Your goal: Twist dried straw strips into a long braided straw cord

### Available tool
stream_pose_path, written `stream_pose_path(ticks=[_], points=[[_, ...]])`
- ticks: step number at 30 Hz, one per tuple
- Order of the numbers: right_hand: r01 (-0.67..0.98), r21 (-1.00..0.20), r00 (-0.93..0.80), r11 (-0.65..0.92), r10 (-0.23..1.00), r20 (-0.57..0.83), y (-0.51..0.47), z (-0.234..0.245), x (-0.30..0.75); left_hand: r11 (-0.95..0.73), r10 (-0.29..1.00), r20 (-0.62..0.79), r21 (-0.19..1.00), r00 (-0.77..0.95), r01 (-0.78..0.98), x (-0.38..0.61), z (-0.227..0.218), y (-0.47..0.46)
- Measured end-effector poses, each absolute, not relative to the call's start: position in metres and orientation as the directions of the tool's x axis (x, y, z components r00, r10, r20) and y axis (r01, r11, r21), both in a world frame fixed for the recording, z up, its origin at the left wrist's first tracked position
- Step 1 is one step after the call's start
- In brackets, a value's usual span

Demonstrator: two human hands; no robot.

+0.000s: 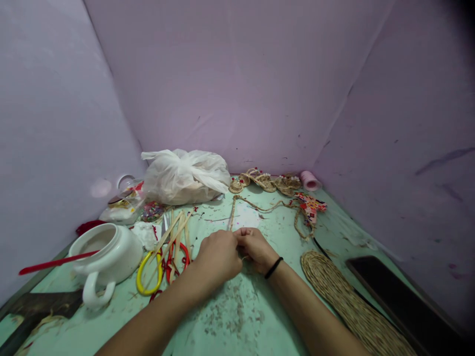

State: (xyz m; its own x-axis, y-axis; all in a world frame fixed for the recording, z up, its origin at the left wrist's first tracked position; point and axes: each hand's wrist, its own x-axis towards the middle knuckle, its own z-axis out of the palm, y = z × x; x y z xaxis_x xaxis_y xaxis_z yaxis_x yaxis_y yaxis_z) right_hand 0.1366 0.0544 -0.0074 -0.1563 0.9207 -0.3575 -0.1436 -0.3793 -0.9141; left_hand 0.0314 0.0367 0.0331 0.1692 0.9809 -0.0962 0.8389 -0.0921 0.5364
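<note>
My left hand (218, 257) and my right hand (256, 248) meet at the middle of the green table (237, 321), fingers pinched together on the near end of a braided straw cord (232, 213). The cord runs away from the hands toward the back, then curves right across the table to a colourful beaded piece (310, 205). A black band sits on my right wrist. What lies under the fingers is hidden.
A white ceramic pot (107, 254) with a red stick stands at the left. Yellow-handled scissors (150, 272), red-handled scissors (178, 259) and straw strips lie beside my left hand. A white plastic bag (185, 175), small woven sandals (265, 181), a pink spool (309, 181), a woven mat (349, 304) and a dark phone (401, 301) surround them.
</note>
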Motion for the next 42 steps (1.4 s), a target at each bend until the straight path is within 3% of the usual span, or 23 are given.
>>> stream_pose_path(ticks=[2,5,8,10,12,16,21,25,30,33,36,39,42], points=[[-0.112,-0.917,-0.204,-0.382,0.912,-0.355,0.055,-0.008,0.140,-0.018,0.968,-0.186,0.616,0.168,0.788,0.024,0.036,0.046],[-0.090,-0.922,-0.263,-0.377,0.902,-0.343,0.057,-0.008,0.145,0.245,0.943,-0.331,0.777,0.045,0.580,0.014,0.035,0.062],[-0.127,-0.926,-0.326,-0.355,0.897,-0.299,0.058,-0.009,0.148,0.451,0.825,-0.528,0.831,0.205,0.325,0.013,0.027,0.069],[-0.119,-0.929,-0.333,-0.349,0.896,-0.294,0.059,-0.011,0.149,0.514,0.767,-0.572,0.819,0.291,0.256,0.015,0.021,0.069],[-0.056,-0.947,-0.307,-0.317,0.908,-0.286,0.060,-0.014,0.149,0.523,0.773,-0.585,0.807,0.245,0.275,0.017,0.017,0.068],[0.206,-0.972,-0.222,-0.109,0.963,-0.155,0.063,-0.020,0.149,0.461,0.837,-0.543,0.769,0.073,0.443,0.019,0.018,0.066],[0.587,-0.810,-0.099,-0.020,0.990,-0.097,0.061,-0.009,0.153,0.399,0.872,-0.484,0.788,0.070,0.469,0.023,0.019,0.064],[0.674,-0.738,-0.124,-0.045,0.977,-0.172,0.052,0.008,0.148,0.447,0.851,-0.524,0.756,0.033,0.477,0.024,0.017,0.064],[0.717,-0.694,-0.141,0.064,0.989,-0.054,0.039,0.016,0.132,0.493,0.819,-0.561,0.795,0.119,0.354,0.018,0.014,0.067],[0.695,-0.713,-0.194,0.089,0.979,-0.067,0.042,0.011,0.136,0.422,0.838,-0.496,0.854,0.228,0.304,0.012,0.010,0.071],[0.601,-0.799,-0.203,-0.014,0.965,-0.169,0.053,0.008,0.150,0.376,0.834,-0.449,0.888,0.321,0.266,0.006,0.006,0.074],[0.360,-0.902,-0.074,-0.240,0.956,-0.284,0.060,0.011,0.157,0.384,0.811,-0.457,0.887,0.365,0.255,0.003,0.005,0.075],[0.097,-0.898,-0.185,-0.429,0.879,-0.440,0.057,0.017,0.152,0.383,0.812,-0.455,0.888,0.366,0.254,0.005,0.005,0.074]])
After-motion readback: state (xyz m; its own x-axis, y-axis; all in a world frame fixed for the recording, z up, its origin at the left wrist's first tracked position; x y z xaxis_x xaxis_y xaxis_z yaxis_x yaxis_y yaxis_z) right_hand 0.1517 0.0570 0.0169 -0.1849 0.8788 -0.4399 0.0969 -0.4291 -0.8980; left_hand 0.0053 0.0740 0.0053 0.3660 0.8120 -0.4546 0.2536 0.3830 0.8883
